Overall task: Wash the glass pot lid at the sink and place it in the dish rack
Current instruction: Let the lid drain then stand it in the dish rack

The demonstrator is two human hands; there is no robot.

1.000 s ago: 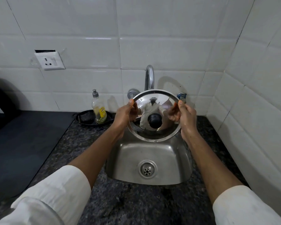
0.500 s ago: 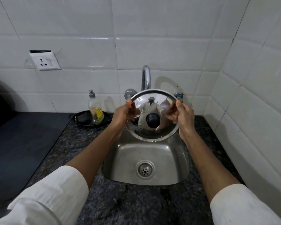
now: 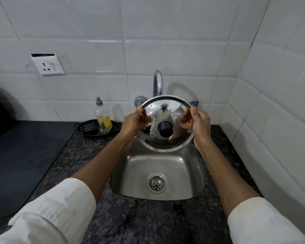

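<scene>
White tiles back a dark speckled worktop [image 3: 130, 217] and steel sink [image 3: 165, 166]. Above the basin, left hand [image 3: 130, 124] at nine o'clock and right hand [image 3: 201, 122] at three clamp fingers on the glass pot lid [image 3: 174, 138], which hides the tap's [image 3: 158, 83] spout.
</scene>
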